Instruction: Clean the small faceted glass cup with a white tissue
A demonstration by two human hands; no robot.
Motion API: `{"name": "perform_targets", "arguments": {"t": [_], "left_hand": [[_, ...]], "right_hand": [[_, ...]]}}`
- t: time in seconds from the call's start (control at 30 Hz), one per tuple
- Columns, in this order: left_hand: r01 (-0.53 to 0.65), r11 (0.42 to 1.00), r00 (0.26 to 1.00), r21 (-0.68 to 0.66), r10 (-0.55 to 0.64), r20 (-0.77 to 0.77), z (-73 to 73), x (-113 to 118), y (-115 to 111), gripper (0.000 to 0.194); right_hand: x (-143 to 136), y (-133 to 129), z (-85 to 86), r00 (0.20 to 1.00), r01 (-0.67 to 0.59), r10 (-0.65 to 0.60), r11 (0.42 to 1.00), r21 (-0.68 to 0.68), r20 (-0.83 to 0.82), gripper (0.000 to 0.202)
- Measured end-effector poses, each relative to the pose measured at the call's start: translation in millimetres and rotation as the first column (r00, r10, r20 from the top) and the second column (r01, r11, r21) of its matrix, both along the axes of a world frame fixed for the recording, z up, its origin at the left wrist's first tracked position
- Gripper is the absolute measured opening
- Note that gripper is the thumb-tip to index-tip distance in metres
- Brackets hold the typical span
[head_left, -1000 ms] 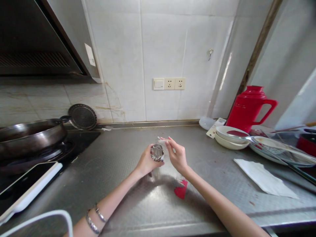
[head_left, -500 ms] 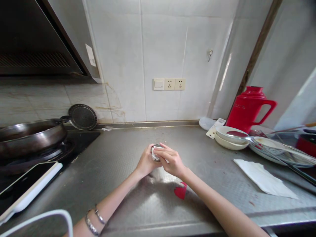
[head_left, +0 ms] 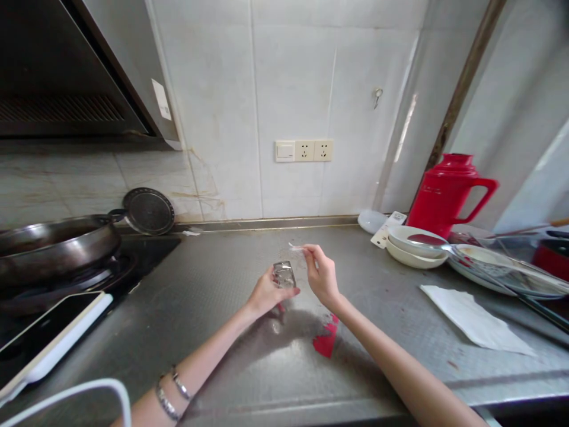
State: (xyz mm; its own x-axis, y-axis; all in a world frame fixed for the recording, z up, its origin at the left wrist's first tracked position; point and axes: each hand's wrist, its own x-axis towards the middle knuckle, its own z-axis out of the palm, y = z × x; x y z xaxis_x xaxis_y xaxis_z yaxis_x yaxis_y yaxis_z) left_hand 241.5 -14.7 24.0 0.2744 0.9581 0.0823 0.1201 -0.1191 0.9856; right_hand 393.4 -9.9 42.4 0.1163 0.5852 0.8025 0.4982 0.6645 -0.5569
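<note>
Above the middle of the steel counter, my left hand (head_left: 267, 295) grips a small silvery-grey box-shaped item (head_left: 284, 274) with a dark top edge; its exact kind does not show. To its right and slightly higher, my right hand (head_left: 322, 274) pinches a thin whitish strip (head_left: 296, 247) between thumb and fingertips. The strip looks like a bit of film or paper and is apart from the box-shaped item. A torn red scrap (head_left: 326, 340) lies on the counter below my right wrist. Two silvery bracelets (head_left: 169, 394) circle my left forearm.
On the left, a steel pan (head_left: 57, 252) sits on the black stove, with a phone-like device (head_left: 48, 338) nearer me and a white cable (head_left: 89, 388). At right stand a red thermos jug (head_left: 444, 198), stacked bowls (head_left: 415, 258), several dishes with utensils, and a white paper sheet (head_left: 475, 320).
My right hand has come off the silvery item and moved up and right, with the whitish strip now in its fingers. My left hand still holds the item, which is now more exposed.
</note>
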Motion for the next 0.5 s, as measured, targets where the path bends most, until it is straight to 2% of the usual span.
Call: {"name": "perform_targets", "arguments": {"t": [0.13, 0.23, 0.33, 0.5], "left_hand": [[0.086, 0.996, 0.996, 0.018, -0.085, -0.027, -1.7, 2.1, -7.1, 0.056], [0.089, 0.994, 0.995, 0.068, -0.086, -0.054, -2.6, 2.5, -8.8, 0.058], [0.043, 0.992, 0.996, 0.122, -0.033, -0.079, -2.4, 1.9, -7.2, 0.06], [-0.12, 0.982, 0.982, 0.148, 0.14, -0.127, -4.5, -0.9, 0.2, 0.06]], "right_hand": [[-2.1, 1.5, -3.5, 0.991, -0.104, 0.108, 0.994, -0.045, 0.083, 0.021], [-7.1, -2.4, -7.7, 0.983, -0.148, 0.155, 0.986, -0.075, 0.102, 0.021], [-11.4, -5.4, -11.5, 0.987, -0.149, 0.154, 0.985, -0.087, 0.051, 0.021], [-15.5, -10.1, -12.0, 0.984, -0.178, 0.179, 0.982, -0.066, 0.015, 0.021]]}}
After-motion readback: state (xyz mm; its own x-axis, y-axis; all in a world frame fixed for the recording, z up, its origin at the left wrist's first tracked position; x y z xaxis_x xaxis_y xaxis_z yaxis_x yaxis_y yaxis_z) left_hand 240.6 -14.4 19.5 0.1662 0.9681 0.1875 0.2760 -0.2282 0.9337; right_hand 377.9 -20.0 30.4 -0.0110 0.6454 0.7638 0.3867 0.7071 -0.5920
